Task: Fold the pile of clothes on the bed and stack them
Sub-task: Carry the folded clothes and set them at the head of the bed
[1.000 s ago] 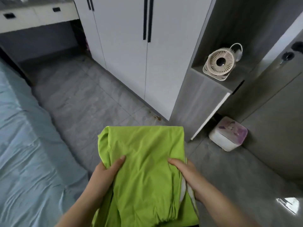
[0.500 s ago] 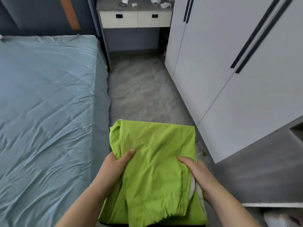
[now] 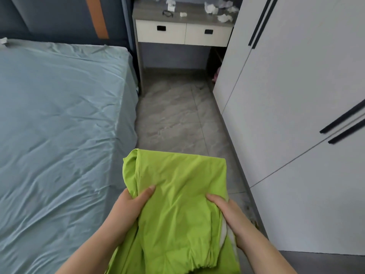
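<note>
A lime-green garment (image 3: 181, 186), folded into a thick rectangle, is held in the air over the floor beside the bed. My left hand (image 3: 131, 206) grips its left edge with the thumb on top. My right hand (image 3: 229, 216) grips its right edge, thumb on top, where a white lining shows. The fingers of both hands are hidden under the fabric. The bed (image 3: 59, 125), covered by a wrinkled light-blue sheet, fills the left side. No clothes pile or stack is in view.
A grey tiled floor aisle (image 3: 177, 119) runs between the bed and a white wardrobe (image 3: 296, 115) on the right. A small desk (image 3: 183, 32) with two drawers and crumpled tissues stands at the far end, next to the dark headboard (image 3: 59, 18).
My view has swung left, from the wardrobe and a shelf with a fan to the bed and desk. Both hands keep the same hold on the green garment.
</note>
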Tool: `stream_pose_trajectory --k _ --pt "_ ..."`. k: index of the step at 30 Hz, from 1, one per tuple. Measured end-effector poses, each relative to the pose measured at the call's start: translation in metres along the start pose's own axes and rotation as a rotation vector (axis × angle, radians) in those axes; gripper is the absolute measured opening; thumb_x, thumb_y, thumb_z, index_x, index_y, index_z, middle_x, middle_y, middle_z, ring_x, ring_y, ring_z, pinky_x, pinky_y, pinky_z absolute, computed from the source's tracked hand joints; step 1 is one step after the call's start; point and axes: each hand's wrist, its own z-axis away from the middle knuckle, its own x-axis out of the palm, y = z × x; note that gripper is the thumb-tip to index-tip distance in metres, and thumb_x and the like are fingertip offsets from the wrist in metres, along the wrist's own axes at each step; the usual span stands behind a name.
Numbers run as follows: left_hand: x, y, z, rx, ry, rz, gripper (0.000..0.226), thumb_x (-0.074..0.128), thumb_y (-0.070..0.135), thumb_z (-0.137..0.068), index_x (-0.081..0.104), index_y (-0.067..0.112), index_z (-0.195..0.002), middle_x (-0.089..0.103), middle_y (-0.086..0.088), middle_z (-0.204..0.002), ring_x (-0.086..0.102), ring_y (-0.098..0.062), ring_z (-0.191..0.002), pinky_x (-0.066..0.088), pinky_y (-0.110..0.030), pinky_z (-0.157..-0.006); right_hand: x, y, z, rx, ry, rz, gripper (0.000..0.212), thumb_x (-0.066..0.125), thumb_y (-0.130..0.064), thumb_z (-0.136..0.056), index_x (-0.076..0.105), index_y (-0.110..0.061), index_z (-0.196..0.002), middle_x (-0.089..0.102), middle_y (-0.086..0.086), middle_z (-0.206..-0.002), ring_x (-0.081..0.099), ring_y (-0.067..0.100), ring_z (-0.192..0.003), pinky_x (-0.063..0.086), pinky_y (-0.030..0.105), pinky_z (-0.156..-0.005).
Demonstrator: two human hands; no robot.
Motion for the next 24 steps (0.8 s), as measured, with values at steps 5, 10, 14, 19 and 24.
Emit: stream_pose_trajectory --k 5,10,14,19,24 --pt "0.019 0.032 -0.076 -0.034 0.061 0.045 0.042 0.073 0.063 -0.062 0.059 0.037 -0.092 0.072 0.019 -0.087 0.069 -0.001 -0.079 0.049 -0.018 -0.060 -0.001 -0.063 -0.078 0.006 -0.037 0.046 0.036 0.072 -0.035 -0.080 0.066 -0.018 -0.111 0.077 -0.001 -0.093 0.074 0.016 -0.085 0.054 0.029 -0.072" --pt "0.048 0.083 -0.157 -0.038 0.124 0.125 0.049 0.074 0.065 -0.057 0.061 0.036 -0.094 0.074 0.019 -0.085 0.071 -0.002 -0.079 0.051 -0.020 -0.063 -0.008 -0.150 -0.166 -0.012 -0.108 0.122 0.026 0.070 -0.033 -0.083 0.066 -0.020 -0.105 0.077 -0.003 -0.087 0.073 0.013 -0.079 0.053 0.023 -0.062" --pt "0.061 0.124 -0.216 -0.032 0.182 0.176 0.047 0.074 0.063 -0.061 0.062 0.035 -0.096 0.074 0.020 -0.086 0.071 -0.001 -0.077 0.051 -0.017 -0.060 -0.004 -0.215 -0.230 -0.004 -0.167 0.165 0.028 0.069 -0.031 -0.084 0.067 -0.015 -0.107 0.077 0.002 -0.091 0.074 0.016 -0.082 0.054 0.024 -0.065" --pt "0.063 0.169 -0.284 -0.037 0.241 0.224 0.034 0.074 0.052 -0.073 0.063 0.032 -0.098 0.073 0.022 -0.086 0.071 -0.001 -0.076 0.051 -0.015 -0.058 0.012 -0.281 -0.305 0.018 -0.237 0.204 0.031 0.070 -0.034 -0.083 0.067 -0.016 -0.109 0.077 0.002 -0.093 0.074 0.018 -0.085 0.054 0.029 -0.072" --pt "0.047 0.215 -0.358 -0.055 0.260 0.270 0.051 0.077 0.060 -0.059 0.063 0.032 -0.099 0.075 0.017 -0.087 0.073 -0.006 -0.077 0.054 -0.021 -0.060 0.043 -0.337 -0.381 0.031 -0.264 0.206 0.028 0.071 -0.033 -0.082 0.068 -0.017 -0.105 0.077 0.001 -0.093 0.074 0.017 -0.084 0.054 0.029 -0.071"
